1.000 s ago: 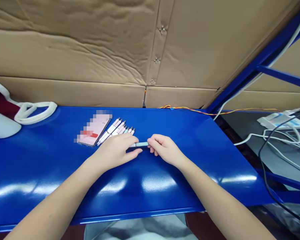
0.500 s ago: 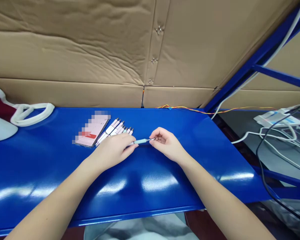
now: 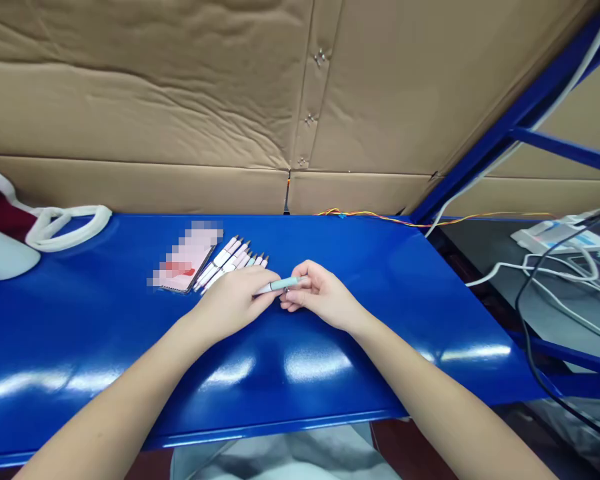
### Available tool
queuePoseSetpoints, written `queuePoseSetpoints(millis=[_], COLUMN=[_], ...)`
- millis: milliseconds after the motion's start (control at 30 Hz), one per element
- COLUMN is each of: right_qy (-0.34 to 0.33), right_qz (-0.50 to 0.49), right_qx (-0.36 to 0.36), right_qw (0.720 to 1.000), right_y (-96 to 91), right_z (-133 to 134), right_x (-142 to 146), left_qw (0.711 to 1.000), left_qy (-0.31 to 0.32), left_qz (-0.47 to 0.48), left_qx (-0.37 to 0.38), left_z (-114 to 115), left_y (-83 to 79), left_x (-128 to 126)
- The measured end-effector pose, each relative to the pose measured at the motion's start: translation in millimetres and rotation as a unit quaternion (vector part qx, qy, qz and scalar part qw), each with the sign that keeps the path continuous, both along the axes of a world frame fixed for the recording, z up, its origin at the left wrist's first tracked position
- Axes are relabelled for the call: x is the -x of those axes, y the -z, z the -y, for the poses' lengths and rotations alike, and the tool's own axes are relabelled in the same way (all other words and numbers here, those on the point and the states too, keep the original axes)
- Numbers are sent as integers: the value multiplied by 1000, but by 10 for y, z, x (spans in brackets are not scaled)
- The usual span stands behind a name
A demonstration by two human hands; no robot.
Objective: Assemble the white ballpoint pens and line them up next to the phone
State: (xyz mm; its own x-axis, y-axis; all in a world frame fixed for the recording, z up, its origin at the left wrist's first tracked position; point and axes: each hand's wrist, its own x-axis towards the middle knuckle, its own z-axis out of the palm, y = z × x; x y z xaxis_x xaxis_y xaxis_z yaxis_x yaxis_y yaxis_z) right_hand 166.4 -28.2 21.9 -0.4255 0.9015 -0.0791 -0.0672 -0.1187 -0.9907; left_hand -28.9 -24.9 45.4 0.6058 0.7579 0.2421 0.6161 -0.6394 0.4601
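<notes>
My left hand (image 3: 235,297) is closed around a slim white pen with a pale blue-green grip (image 3: 284,283). The pen lies nearly level, its front end pointing right into the curl of my right hand (image 3: 323,293). Between the thumb and fingers of that hand is a small shiny metal piece (image 3: 287,291), just below the pen's grip; its exact shape is too small to make out. Behind my left hand lies a row of similar pens (image 3: 225,259) with pale barrels and dark tips, partly covered by the hand.
A phone (image 3: 187,260), partly pixelated, lies left of the pens on the blue table (image 3: 300,393). At far left are a white cylindrical object (image 3: 5,250) and a white looped strap (image 3: 70,227). Cables (image 3: 560,273) tangle at right beside a blue frame; cardboard (image 3: 180,100) stands behind.
My right hand has shifted left and slightly down from the pen's thin metal tip, and its fingers now sit under the grip. The left hand keeps its hold, with the pen tilted slightly more upward.
</notes>
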Motion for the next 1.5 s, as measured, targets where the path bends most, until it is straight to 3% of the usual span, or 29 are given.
queuePoseSetpoints(millis=[333, 467, 533, 633, 733, 900, 1067, 1333, 1500], right_qy=[-14, -16, 20, 33, 1, -30, -4, -18, 42], right_qz=[11, 113, 237, 387, 444, 462, 471, 474, 463], right_qx=[3, -44, -127, -258, -299, -294, -362, -447, -443], right_qw=[1000, 992, 963, 884, 845, 837, 805, 759, 767], right_y=[-19, -16, -4, 8, 1, -42, -66, 20, -23], right_z=[-2, -63, -124, -201, -216, -162, -100, -55, -113], right_x=[-13, -120, -218, -343, -396, -411, -316, -119, -244], left_qw=[999, 1000, 998, 991, 984, 988, 986, 990, 994], left_qy=[28, 12, -11, -35, -56, -77, -120, -103, -82], left_qz=[16, -21, -58, -130, -166, -128, -108, -92, -63], left_qx=[6, 2, 9, 28, 31, 33, 28, -31, -35], left_z=[12, -2, -10, -11, 4, 23, -31, -193, -177], left_y=[36, 42, 64, 116, 145, 50, -85, -9, -21], left_x=[-38, -31, -35, -61, -90, -80, 34, 223, 185])
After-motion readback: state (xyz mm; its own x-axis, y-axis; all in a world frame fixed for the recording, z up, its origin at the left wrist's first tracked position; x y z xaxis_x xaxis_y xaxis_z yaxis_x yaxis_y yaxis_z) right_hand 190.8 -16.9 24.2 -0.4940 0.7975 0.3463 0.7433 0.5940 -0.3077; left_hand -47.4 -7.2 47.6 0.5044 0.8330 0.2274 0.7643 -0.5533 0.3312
